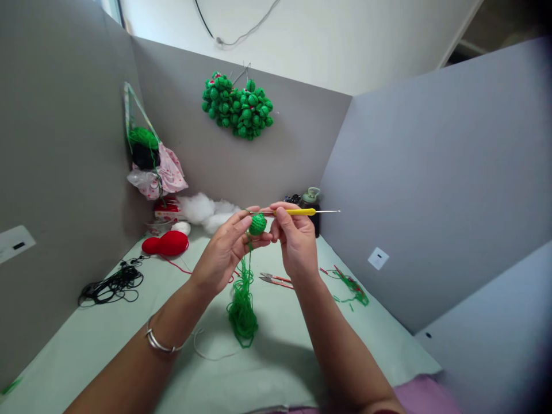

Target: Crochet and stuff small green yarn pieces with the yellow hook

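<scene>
My left hand [230, 244] pinches a small green crocheted ball [257, 224] between thumb and fingers, raised over the table. A crochet hook [302, 212] with a yellow handle lies level in my right hand [295, 238], its thin metal end pointing right. The hook's other end reaches toward the ball; whether it sits in a stitch I cannot tell. Green yarn runs down from the ball to a loose green hank [242, 313] on the table below. Beneath my right wrist lie thread snips [276, 280] with red handles, partly covered by the arm.
Red yarn [166, 244], black cord [114, 283] and white stuffing [200, 208] lie on the left. Green yarn scraps [353, 287] rest at right, and a bottle [311, 196] stands behind. Green ball clusters [239, 106] and a pink bag [170, 169] hang on the grey partitions.
</scene>
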`<move>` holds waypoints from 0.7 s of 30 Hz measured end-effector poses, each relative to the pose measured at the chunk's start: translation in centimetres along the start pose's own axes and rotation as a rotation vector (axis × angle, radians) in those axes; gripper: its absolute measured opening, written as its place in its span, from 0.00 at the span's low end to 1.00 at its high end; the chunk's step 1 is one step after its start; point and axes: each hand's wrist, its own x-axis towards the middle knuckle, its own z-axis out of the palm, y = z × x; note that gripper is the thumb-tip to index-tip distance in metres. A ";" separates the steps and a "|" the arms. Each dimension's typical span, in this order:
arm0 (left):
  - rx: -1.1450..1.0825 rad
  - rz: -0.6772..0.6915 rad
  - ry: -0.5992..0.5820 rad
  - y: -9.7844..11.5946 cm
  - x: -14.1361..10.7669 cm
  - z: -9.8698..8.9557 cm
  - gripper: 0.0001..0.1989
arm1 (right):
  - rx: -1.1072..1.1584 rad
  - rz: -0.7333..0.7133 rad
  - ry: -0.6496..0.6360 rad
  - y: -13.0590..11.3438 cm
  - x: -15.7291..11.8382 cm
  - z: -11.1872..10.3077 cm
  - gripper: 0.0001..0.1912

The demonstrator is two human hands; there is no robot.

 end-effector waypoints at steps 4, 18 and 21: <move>0.055 0.007 0.004 0.2 0.0 -0.4 0.16 | -0.093 -0.082 -0.005 0.1 -0.4 0.2 0.06; -0.089 -0.010 -0.051 -0.1 0.2 -0.8 0.11 | -0.173 -0.181 -0.037 0.0 -0.8 0.5 0.04; -0.062 -0.012 -0.058 -0.1 0.2 -1.0 0.11 | -0.178 -0.192 -0.032 0.1 -0.8 0.4 0.04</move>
